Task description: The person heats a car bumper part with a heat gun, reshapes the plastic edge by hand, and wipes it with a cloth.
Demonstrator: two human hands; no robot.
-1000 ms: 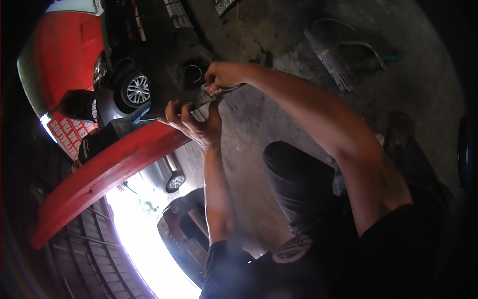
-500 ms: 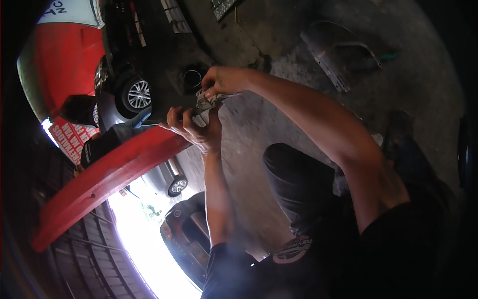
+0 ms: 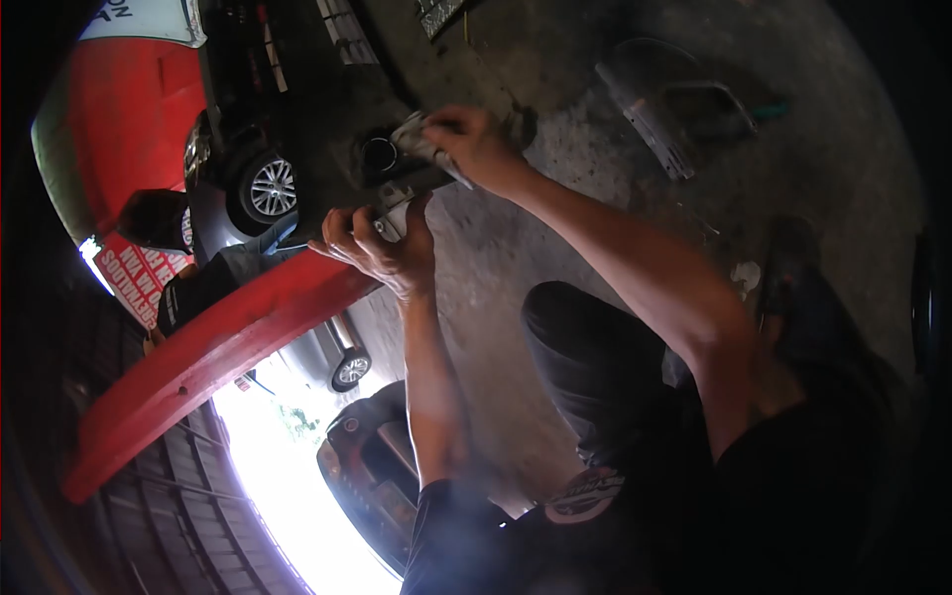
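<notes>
A long red car body part (image 3: 213,347), curved like a bumper, reaches from the lower left to my left hand (image 3: 382,248). That hand is closed around its upper end, where a light metal bracket (image 3: 395,220) shows between thumb and fingers. Up and to the right, my right hand (image 3: 476,149) pinches a crumpled greyish rag (image 3: 426,144), clear of the bracket. Its fingers are slightly blurred. Just left of the rag, a dark round container (image 3: 379,155) with a shiny rim stands behind.
A grey car door frame (image 3: 664,119) lies on the concrete floor at upper right. Parked cars, one with a silver wheel (image 3: 270,188), are on the left. Another person (image 3: 203,283) is behind the red part. My bent knee (image 3: 595,347) is below my right forearm.
My right hand has lifted the rag away from the bracket, up and to the right. My left hand keeps its hold on the red part, which has hardly moved.
</notes>
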